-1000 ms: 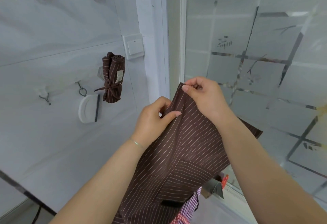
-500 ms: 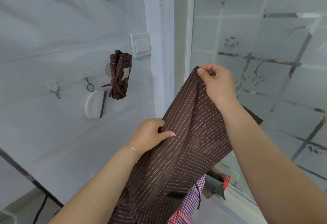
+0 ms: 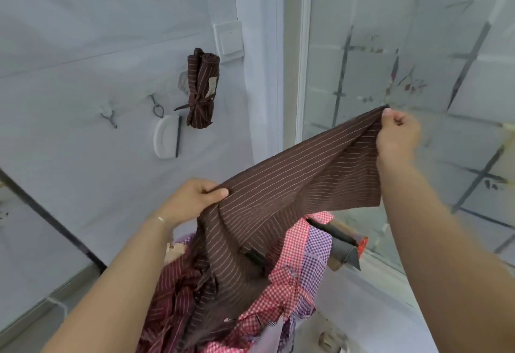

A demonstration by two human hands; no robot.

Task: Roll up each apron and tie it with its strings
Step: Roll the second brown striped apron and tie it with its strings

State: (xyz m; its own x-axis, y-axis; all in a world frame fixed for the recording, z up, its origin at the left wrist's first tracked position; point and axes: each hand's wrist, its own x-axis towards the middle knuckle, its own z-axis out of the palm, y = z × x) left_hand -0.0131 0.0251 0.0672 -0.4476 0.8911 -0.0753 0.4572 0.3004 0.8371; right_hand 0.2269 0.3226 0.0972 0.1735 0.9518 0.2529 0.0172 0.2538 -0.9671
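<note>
Room, as I see it: pale wall [image 3: 83, 46] with hooks [image 3: 107, 114], a switch [image 3: 228, 39], and a frosted glass panel [image 3: 418, 46] at right. One rolled apron [image 3: 201, 88], tied with its strings, hangs upright on the wall. Below me, a heap of checked cloth [image 3: 295, 283].

Item in hand: brown apron [image 3: 292, 185], thin pale stripes, unrolled. Its top edge is stretched taut, long axis rising from lower left to upper right. My left hand [image 3: 192, 202] pinches the lower corner; my right hand [image 3: 398, 135] grips the upper corner. Hands well apart.
</note>
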